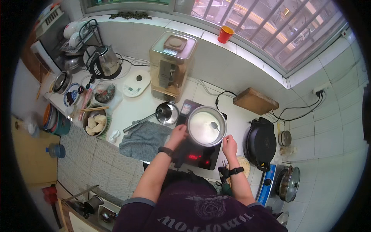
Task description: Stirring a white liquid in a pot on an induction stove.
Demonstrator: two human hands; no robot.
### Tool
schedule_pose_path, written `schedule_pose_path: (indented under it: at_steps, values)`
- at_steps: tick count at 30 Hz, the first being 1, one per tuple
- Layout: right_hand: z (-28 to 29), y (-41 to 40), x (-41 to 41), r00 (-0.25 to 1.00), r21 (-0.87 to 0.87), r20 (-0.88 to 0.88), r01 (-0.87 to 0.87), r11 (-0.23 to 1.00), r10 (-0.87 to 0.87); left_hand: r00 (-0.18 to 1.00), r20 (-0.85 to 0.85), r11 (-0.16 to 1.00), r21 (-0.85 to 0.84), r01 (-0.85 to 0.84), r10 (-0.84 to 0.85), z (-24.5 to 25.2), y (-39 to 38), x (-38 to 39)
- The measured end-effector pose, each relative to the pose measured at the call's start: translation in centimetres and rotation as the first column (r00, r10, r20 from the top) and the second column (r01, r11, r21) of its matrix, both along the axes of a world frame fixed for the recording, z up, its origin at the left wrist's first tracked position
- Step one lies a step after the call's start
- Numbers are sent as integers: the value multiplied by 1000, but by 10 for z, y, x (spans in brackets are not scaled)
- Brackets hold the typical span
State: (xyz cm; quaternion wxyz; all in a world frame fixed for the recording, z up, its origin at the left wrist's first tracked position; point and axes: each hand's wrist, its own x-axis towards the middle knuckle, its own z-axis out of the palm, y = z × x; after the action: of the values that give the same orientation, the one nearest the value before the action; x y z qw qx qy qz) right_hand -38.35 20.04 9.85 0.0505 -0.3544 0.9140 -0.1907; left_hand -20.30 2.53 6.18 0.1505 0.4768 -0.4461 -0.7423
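In my right hand (229,142) is the thin handle of a metal spoon (214,126), its bowl at the surface of white, milky liquid (203,127). The liquid fills much of a metal pot (191,138). Under the pot lies a black induction cooker (213,158) with red digits lit on its panel. My left hand (177,135) is by the pot's left side, fingers curled; whether it grips anything there is hidden. A grey cloth (145,142) lies left of that hand, beneath a black-and-metal utensil (147,117) whose head rests in a small metal bowl (174,111).
Right of the cooker stand a black electric griddle (262,142), a wooden block (255,101) and a blue gas stove (266,182) with a lidded pot (289,184). Leftward are a bowl of dough-like pieces (95,124), a white scale (136,84), an electric kettle (107,63) and a tall clear container (171,66).
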Motion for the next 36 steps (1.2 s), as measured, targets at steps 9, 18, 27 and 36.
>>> schedule_pose_path:
  at_steps: [9, 18, 27, 36]
  values:
    - [-21, 10, 17, 858, -353, 511, 273, 895, -60, 918, 392, 907, -365, 209, -54, -91, 3, 69]
    - [-17, 12, 29, 782, -346, 622, 329, 879, -47, 978, -59, 980, 14, 199, -198, -108, 22, 96]
    - [-17, 4, 28, 782, -361, 624, 303, 882, -13, 911, -264, 919, 153, 364, -317, -88, 6, 101]
    - [-11, 4, 39, 825, -360, 565, 251, 899, -4, 923, -156, 908, 183, 376, -351, -122, 28, 119]
